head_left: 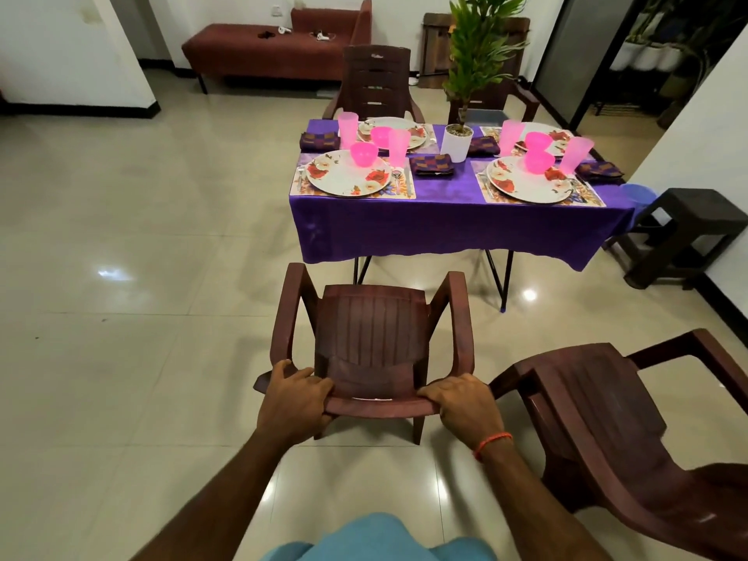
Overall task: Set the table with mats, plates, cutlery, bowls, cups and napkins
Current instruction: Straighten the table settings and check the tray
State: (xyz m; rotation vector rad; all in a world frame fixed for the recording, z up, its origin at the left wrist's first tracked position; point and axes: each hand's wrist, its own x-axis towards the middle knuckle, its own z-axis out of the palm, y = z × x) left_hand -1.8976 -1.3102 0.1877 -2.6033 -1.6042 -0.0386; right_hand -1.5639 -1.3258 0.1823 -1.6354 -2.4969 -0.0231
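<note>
Two hands were on one seat: the left hand [297, 392] and right hand [461, 402] each gripped the top rail of the brown chair [376, 334], fingers [319, 383] curled over the rail's edge and pressed close together. The chair stood on the floor facing the tabletop [445, 188], well apart from it.

Four places looked fully laid on the purple cloth [445, 232]: mats [406, 193], floral plates [344, 178], pink bowls [363, 153] sitting on the plates, tall pink cups [398, 147], folded napkins [432, 164], and cutlery [397, 180] beside the plates.

Risks, as judged:
- The chair arms could catch the hanging cloth if pushed in fast. A dragged cloth would pull the near plates toward the edge.
- The cups looked light and tall. A knock against the thin table legs [500, 277] would likely tip them.
- The potted plant [456, 141] at the centre stood top-heavy, so it faced the same hazard.

Around:
- A second chair [599, 406] stood just beside on the right, its arm near the gripped chair's path. A clash was likely if the push veered right.
- A far chair [376, 81] was already at the opposite side.
- A dark stool [688, 224] stood at the table's right end, with a blue cup [637, 196] by it.
- A red bench [275, 50] stood against the back wall
</note>
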